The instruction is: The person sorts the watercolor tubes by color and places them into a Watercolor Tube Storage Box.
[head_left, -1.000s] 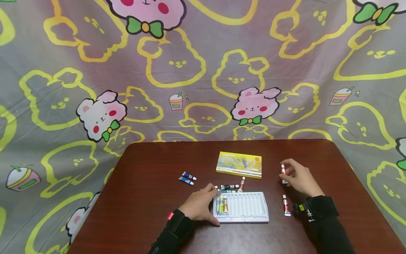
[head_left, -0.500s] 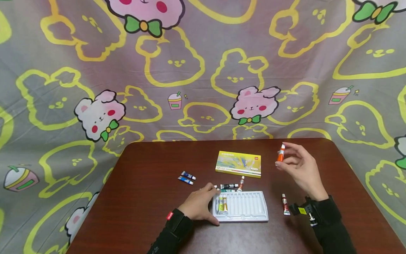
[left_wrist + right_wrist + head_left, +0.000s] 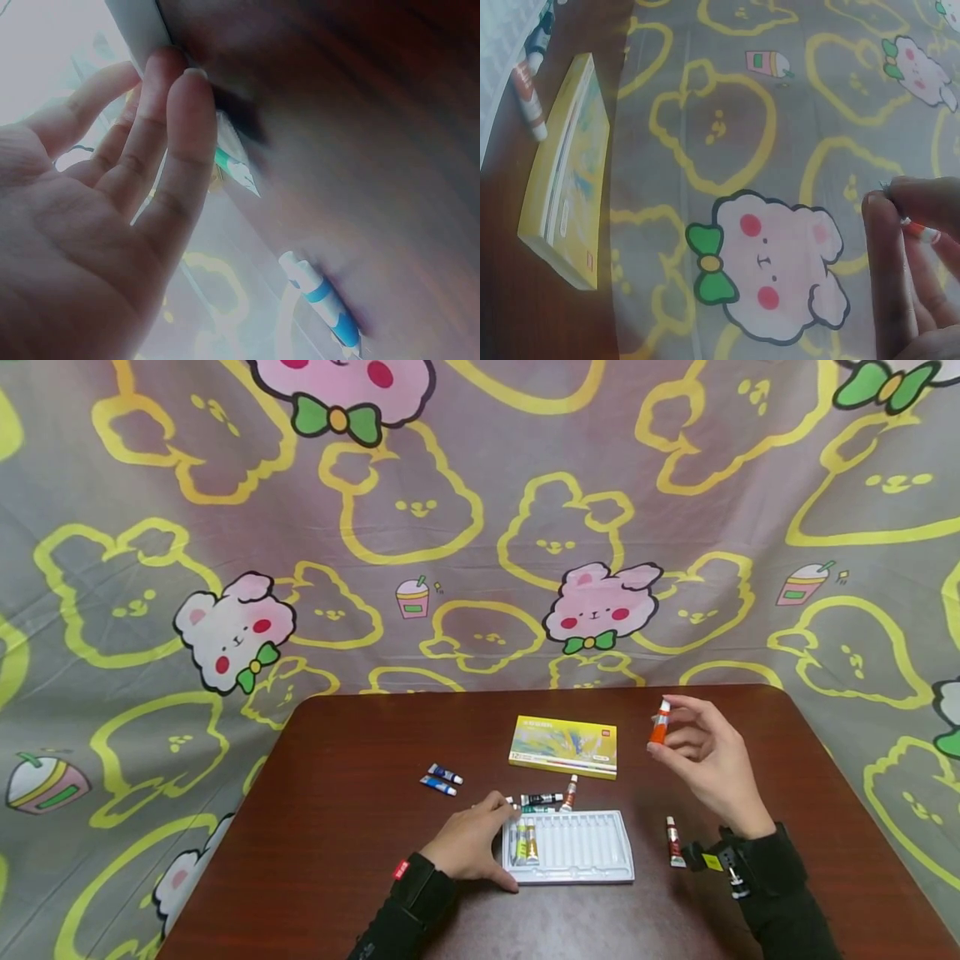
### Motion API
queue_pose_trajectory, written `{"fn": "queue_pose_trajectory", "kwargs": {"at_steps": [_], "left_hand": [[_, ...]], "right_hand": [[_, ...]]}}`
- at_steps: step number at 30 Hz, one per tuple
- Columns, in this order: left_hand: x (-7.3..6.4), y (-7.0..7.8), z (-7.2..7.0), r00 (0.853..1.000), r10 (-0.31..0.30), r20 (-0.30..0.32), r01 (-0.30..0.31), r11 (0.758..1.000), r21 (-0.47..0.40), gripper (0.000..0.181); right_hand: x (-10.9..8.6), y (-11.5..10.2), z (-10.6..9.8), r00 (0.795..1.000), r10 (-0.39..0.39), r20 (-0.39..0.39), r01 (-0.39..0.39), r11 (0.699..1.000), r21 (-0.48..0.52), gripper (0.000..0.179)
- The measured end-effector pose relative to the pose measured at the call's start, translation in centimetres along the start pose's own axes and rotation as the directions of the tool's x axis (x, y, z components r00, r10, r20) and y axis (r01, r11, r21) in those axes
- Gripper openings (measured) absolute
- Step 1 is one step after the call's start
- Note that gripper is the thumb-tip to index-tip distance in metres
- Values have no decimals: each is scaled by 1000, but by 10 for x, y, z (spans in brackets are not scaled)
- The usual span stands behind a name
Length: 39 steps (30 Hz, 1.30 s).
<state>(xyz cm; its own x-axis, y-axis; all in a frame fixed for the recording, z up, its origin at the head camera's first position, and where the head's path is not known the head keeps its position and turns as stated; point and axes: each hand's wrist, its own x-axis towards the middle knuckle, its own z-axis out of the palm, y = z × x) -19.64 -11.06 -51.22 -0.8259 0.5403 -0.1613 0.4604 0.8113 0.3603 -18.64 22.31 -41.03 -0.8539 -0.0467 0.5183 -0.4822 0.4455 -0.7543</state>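
Right hand [image 3: 716, 762]: I'm pinching 1 slim orange, white-capped tube [image 3: 659, 728], lightly, probably best against squeezing. Left hand [image 3: 469, 841]: I'm gripping the white, slotted plastic tray [image 3: 581, 839] steady.

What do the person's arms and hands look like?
The left grip and right grip are bare hands, and both arms have black sleeves. Each wrist wears a black strap: the left has a red tag, the right a yellow label and shiny piece.
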Motion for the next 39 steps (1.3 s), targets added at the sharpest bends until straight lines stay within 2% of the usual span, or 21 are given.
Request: {"fn": "queue_pose_trajectory", "kwargs": {"at_steps": [5, 14, 18, 27, 33, 39], "left_hand": [[1, 1, -1, 1000, -12, 6, 12, 1000, -4, 100], [2, 1, -2, 1000, -17, 12, 17, 1000, -10, 99], [1, 1, -2, 1000, -14, 7, 14, 1000, -12, 98], [2, 2, -2, 1000, -12, 7, 12, 1000, -7, 98], [1, 1, -1, 1000, -12, 13, 12, 1000, -8, 98], [0, 0, 0, 1000, -9, 13, 9, 1000, -6, 98]], "right_hand": [[1, 1, 1, 1000, 21, 17, -21, 999, 31, 64], [3, 37, 6, 998, 45, 34, -51, 983, 177, 61], [3, 36, 6, 999, 48, 17, -51, 985, 162, 59], [2, 5, 7, 997, 61, -51, -58, 996, 62, 51], [0, 22, 11, 997, 72, -19, -66, 974, 216, 53], [-2, 34, 14, 997, 76, -12, -72, 971, 226, 54]]}}
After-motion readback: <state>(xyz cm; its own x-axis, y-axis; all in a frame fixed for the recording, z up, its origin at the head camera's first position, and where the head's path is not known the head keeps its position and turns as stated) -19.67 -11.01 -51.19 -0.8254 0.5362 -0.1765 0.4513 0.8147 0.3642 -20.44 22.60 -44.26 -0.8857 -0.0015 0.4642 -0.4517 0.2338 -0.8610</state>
